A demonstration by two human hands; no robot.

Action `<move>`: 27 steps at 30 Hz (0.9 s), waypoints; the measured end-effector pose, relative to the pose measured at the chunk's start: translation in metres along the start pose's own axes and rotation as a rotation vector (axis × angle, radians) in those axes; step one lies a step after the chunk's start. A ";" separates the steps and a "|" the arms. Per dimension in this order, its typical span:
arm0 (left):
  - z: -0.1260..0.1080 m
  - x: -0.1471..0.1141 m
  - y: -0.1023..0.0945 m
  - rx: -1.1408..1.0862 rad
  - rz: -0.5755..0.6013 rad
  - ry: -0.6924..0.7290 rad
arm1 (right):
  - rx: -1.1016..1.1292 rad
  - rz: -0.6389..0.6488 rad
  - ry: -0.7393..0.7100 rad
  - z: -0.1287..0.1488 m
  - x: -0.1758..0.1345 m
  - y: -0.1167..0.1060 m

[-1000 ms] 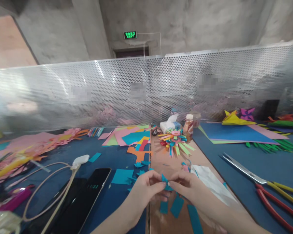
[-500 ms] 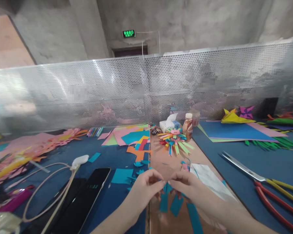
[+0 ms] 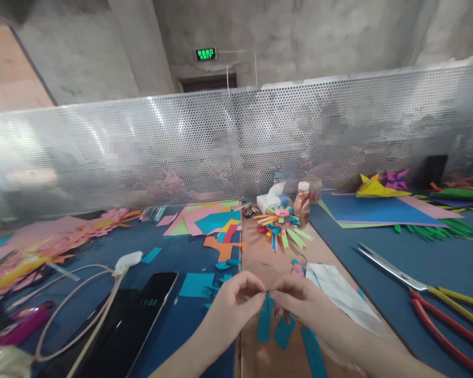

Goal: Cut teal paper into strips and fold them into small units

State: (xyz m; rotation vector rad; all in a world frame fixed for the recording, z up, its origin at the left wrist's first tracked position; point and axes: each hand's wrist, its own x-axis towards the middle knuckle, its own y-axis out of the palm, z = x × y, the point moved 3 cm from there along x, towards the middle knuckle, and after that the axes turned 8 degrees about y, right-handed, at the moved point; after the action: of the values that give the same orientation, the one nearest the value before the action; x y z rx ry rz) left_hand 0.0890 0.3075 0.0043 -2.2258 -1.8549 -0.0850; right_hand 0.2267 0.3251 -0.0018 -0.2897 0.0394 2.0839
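My left hand (image 3: 242, 296) and my right hand (image 3: 295, 296) meet at the fingertips over the brown strip of table. Both are closed in a pinch on a small piece of blue paper (image 3: 268, 300), mostly covered by my fingers. Below them lie loose blue paper strips (image 3: 285, 332), and a longer blue strip (image 3: 314, 353) stretches toward the near edge. Left of my left hand is a blue paper square (image 3: 197, 284) with small cut blue pieces beside it. A white sheet (image 3: 335, 291) lies behind my right forearm.
Scissors (image 3: 402, 275) with red and yellow handles lie at right. A phone (image 3: 142, 315) and a white cable (image 3: 98, 320) are at left. Farther back stand a paper-strip flower (image 3: 283, 226), a tissue pack (image 3: 274, 202) and a brown bottle (image 3: 301, 205), before a perforated metal screen (image 3: 173, 142).
My fingertips have drawn slightly closer together, and less of the blue paper shows between them. The view has shifted very slightly; the things on the table lie as before.
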 end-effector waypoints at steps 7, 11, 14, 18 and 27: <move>0.008 0.000 0.001 -0.033 0.043 0.091 | 0.043 -0.020 -0.005 0.002 0.000 -0.002; 0.009 0.000 0.002 -0.085 0.036 0.085 | 0.062 -0.027 0.007 0.008 -0.005 0.000; 0.007 -0.001 0.004 -0.143 0.044 0.045 | 0.052 -0.028 0.016 0.010 -0.007 0.000; 0.003 -0.003 0.005 -0.178 0.026 -0.003 | 0.032 -0.024 -0.013 0.009 -0.006 -0.001; 0.002 0.000 0.004 -0.159 -0.007 0.000 | 0.002 -0.026 -0.025 0.010 -0.006 0.001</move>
State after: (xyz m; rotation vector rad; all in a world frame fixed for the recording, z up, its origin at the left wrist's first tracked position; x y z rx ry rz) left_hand 0.0923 0.3068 0.0021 -2.3226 -1.9174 -0.2416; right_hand 0.2269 0.3209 0.0093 -0.2612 0.0221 2.0615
